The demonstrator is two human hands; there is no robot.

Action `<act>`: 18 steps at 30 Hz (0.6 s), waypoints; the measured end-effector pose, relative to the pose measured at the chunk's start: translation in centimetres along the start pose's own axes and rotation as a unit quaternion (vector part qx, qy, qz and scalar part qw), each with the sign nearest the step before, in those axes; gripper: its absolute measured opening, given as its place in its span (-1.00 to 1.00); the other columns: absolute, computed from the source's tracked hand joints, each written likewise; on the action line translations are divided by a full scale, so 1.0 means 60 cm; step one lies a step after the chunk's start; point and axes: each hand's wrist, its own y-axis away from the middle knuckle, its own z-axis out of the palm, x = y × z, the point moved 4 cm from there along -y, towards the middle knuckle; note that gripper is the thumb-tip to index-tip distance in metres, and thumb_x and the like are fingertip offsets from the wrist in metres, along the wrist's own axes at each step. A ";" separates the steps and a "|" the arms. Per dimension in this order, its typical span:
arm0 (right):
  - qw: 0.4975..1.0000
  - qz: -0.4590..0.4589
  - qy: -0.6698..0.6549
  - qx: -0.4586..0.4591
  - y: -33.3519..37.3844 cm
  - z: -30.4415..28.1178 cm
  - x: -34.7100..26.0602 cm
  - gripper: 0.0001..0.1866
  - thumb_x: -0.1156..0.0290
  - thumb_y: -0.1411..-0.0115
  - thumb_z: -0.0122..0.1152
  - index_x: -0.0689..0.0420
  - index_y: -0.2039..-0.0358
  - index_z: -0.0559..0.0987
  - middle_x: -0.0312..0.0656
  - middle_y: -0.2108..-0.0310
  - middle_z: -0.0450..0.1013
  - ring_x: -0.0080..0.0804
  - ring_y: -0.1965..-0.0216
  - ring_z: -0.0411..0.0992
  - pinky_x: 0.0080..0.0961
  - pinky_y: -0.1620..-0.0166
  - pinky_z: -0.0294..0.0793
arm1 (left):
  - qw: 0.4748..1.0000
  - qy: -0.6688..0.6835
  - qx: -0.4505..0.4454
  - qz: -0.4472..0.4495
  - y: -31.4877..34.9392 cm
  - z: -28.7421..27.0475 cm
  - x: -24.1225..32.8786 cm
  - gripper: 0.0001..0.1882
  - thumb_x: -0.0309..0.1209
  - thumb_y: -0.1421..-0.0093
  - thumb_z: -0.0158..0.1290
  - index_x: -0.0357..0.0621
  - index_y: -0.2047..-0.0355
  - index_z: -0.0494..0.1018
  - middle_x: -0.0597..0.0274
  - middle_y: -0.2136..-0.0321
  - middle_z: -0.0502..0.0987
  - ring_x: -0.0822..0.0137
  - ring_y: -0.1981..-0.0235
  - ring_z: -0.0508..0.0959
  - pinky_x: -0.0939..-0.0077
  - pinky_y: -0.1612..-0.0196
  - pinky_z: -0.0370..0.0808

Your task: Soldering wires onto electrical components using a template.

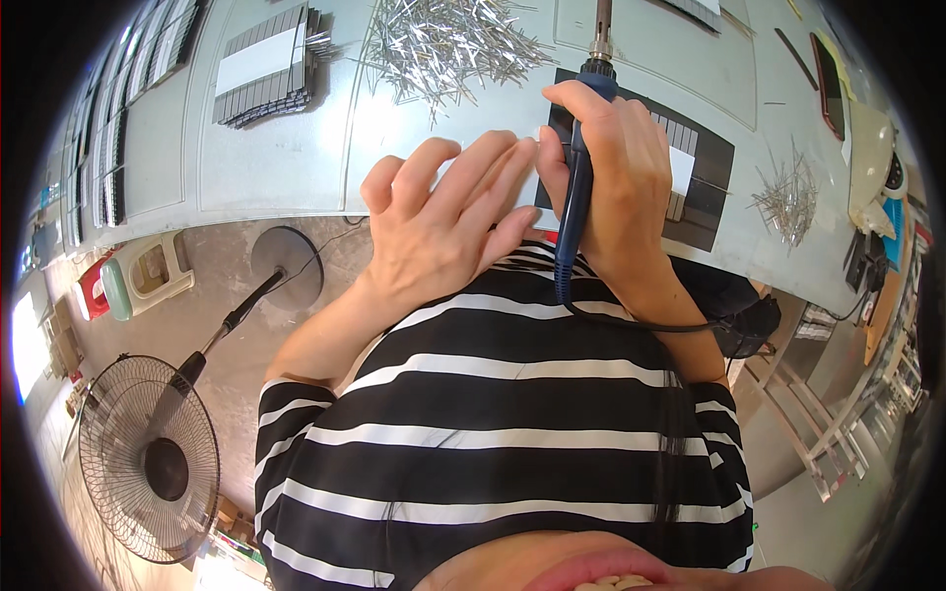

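My right hand (623,172) is closed around the dark blue handle of a soldering iron (576,187). Its metal barrel points toward the far side of the table, and the cord runs back along my right forearm. Beneath that hand lies a black mat (714,192), partly covered, bearing a grey-and-white slatted piece (682,167). My left hand (434,212) hovers at the table's near edge beside the right thumb. Its fingers are bent and apart, with nothing visible in them. Beyond it is a heap of thin silvery metal strips (448,44).
A stack of slatted panels (264,69) lies left of the heap, with more rows (113,128) at the far left. Thin wires (791,202) and a dark phone-like slab (828,87) lie to the right. A fan (153,458) and stool (148,276) stand on the floor.
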 end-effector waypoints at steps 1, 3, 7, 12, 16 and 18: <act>1.000 0.001 0.001 0.001 0.000 0.000 0.000 -0.57 0.48 -0.04 0.27 0.00 0.02 0.49 -0.20 0.47 0.33 -0.17 0.39 0.34 -0.26 0.32 0.26 | 1.000 0.002 -0.003 0.005 0.000 0.009 -0.001 -0.60 -0.08 -0.18 0.10 0.06 0.04 0.56 0.54 0.07 0.49 0.36 0.06 0.33 0.37 0.00 0.08; 1.000 0.002 0.000 0.001 0.001 -0.001 0.001 -0.54 0.49 -0.02 0.27 0.00 0.01 0.49 -0.19 0.47 0.33 -0.16 0.38 0.34 -0.25 0.32 0.26 | 1.000 -0.008 -0.010 0.000 0.000 0.007 0.000 -0.59 -0.07 -0.17 0.12 0.10 0.02 0.57 0.59 0.06 0.50 0.36 0.04 0.31 0.37 -0.02 0.05; 1.000 0.009 0.006 -0.006 0.005 -0.011 0.006 -0.52 0.53 0.01 0.26 0.02 0.01 0.48 -0.18 0.45 0.34 -0.15 0.38 0.35 -0.24 0.32 0.25 | 1.000 -0.016 -0.021 -0.006 0.001 0.009 -0.006 -0.57 -0.06 -0.15 0.15 0.14 0.00 0.58 0.63 0.06 0.53 0.36 0.00 0.30 0.36 -0.04 0.01; 0.990 0.037 -0.080 0.111 0.012 -0.063 0.016 -0.61 0.61 -0.04 0.31 0.15 0.08 0.51 -0.20 0.46 0.37 -0.28 0.48 0.34 -0.40 0.37 0.29 | 1.000 -0.011 -0.011 -0.005 -0.003 0.007 -0.006 -0.59 -0.04 -0.17 0.15 0.14 0.02 0.59 0.60 0.08 0.55 0.37 0.01 0.32 0.35 -0.04 0.00; 0.934 0.194 -0.284 0.099 0.049 -0.127 0.056 -0.28 -0.20 -0.38 -0.13 0.26 -0.16 0.32 -0.22 0.49 0.42 -0.61 0.56 0.26 -0.68 0.47 0.19 | 1.000 -0.009 -0.007 -0.002 -0.011 0.007 -0.007 -0.59 -0.01 -0.17 0.14 0.11 0.05 0.60 0.55 0.11 0.56 0.37 0.03 0.33 0.34 -0.04 0.00; 0.868 0.300 -0.359 0.167 0.052 -0.136 0.052 -0.10 -0.38 -0.32 -0.33 0.29 -0.21 0.23 -0.19 0.53 0.41 -0.56 0.58 0.26 -0.65 0.48 0.17 | 1.000 -0.010 -0.009 -0.005 -0.006 0.009 -0.008 -0.59 0.00 -0.18 0.14 0.11 0.05 0.60 0.54 0.10 0.56 0.37 0.03 0.33 0.33 -0.04 -0.01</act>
